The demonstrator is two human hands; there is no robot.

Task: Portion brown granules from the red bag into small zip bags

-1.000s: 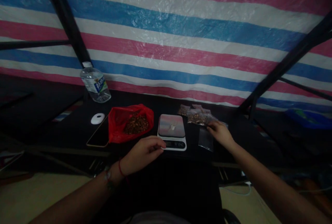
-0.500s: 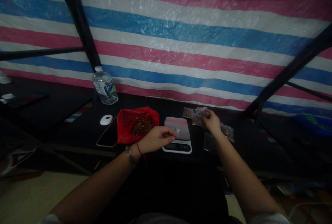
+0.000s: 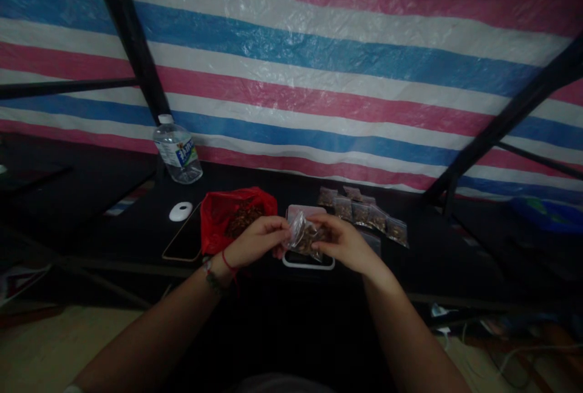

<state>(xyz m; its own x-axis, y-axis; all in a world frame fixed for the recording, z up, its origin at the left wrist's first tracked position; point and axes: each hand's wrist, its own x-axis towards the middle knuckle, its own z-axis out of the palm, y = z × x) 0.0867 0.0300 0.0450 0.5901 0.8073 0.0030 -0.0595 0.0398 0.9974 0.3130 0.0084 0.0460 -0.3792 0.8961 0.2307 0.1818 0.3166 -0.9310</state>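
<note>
Red plastic, mouth turned up and gaping: bag (image 3: 214, 220) left of centre in the frame, loaded with brown bits (image 3: 246, 217) and set close beside the white scale (image 3: 310, 265), probably for easy reach. Grouped right of centre toward the back of the counter (image 3: 437, 250), filled small packets (image 3: 362, 213), likely pushed there to leave the near side free. Just below in the frame, partly behind the right hand (image 3: 347, 241), another clear packet (image 3: 373, 242), lying flat, contents hard to make out. Placed off to the left, perhaps out of the way: dark phone (image 3: 181, 242), small white object (image 3: 181, 211) and clear bottle (image 3: 178, 155), standing near the striped sheet (image 3: 291, 95).

Raised to the centre of the frame, in front of the scale's plate: clear bag (image 3: 304, 236) of brown bits, gripped from both sides, seemingly for steadiness. Pinched at left by the left hand (image 3: 259, 240), thumb close to curled fingers. Grasped at right by the other, thumb and fingers bent around the filled part, only partly open. Impossible to tell whether touching the plate.
</note>
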